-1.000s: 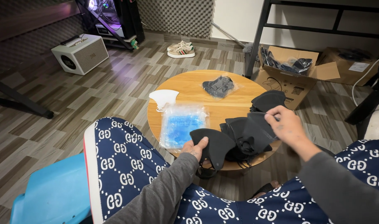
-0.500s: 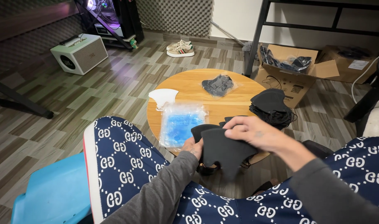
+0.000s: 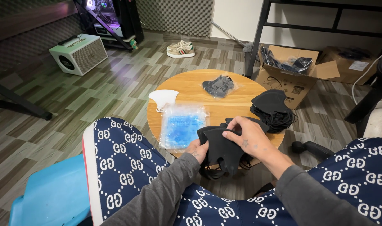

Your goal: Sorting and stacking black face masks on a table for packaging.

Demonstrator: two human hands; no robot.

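I hold a small stack of black face masks [image 3: 221,147] at the near edge of a round wooden table [image 3: 237,102]. My left hand [image 3: 197,150] grips the stack from below left. My right hand [image 3: 249,138] rests on top, fingers pressing on the uppermost mask. A taller pile of black masks [image 3: 271,108] sits on the table's right side. A clear plastic bag with blue contents [image 3: 183,126] lies left of my hands, a white mask [image 3: 163,98] beyond it, and a wrapped dark mask bundle [image 3: 218,86] at the far side.
My legs in navy patterned trousers [image 3: 128,163] frame the table. A blue plastic seat [image 3: 48,196] is at lower left. An open cardboard box [image 3: 289,69] with dark items stands behind the table, a pair of shoes [image 3: 180,49] and a white speaker [image 3: 78,53] on the wooden floor.
My right hand has come from the pile on the right with a black mask and laid it on the stack held in my left hand.
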